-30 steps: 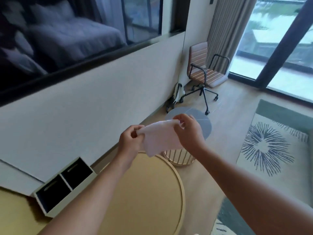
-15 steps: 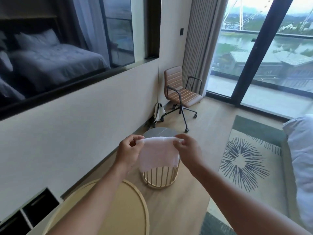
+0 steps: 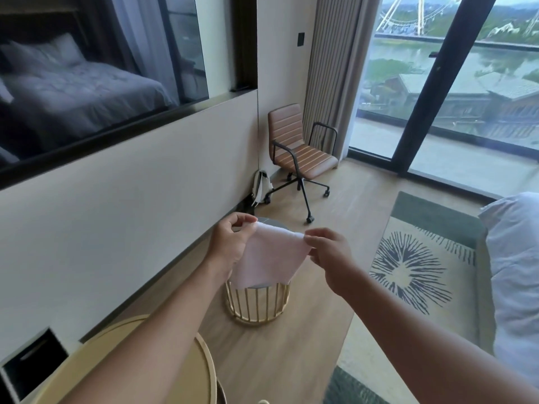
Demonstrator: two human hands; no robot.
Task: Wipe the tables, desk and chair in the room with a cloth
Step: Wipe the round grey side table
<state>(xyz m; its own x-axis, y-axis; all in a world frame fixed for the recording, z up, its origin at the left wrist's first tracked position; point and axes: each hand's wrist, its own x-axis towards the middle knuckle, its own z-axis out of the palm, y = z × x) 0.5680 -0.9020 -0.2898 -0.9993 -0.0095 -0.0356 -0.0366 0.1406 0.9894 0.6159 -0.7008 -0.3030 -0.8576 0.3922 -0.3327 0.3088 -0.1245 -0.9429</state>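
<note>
Left hand and right hand raised, pinching cloth corners

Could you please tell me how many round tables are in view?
2. A large yellow round table with gold rim sits bottom left; a small grey-topped table on a gold wire base stands behind the white cloth. Others may be off-frame.

The cloth hides most of the side table's top; the round table is cropped below.
</note>
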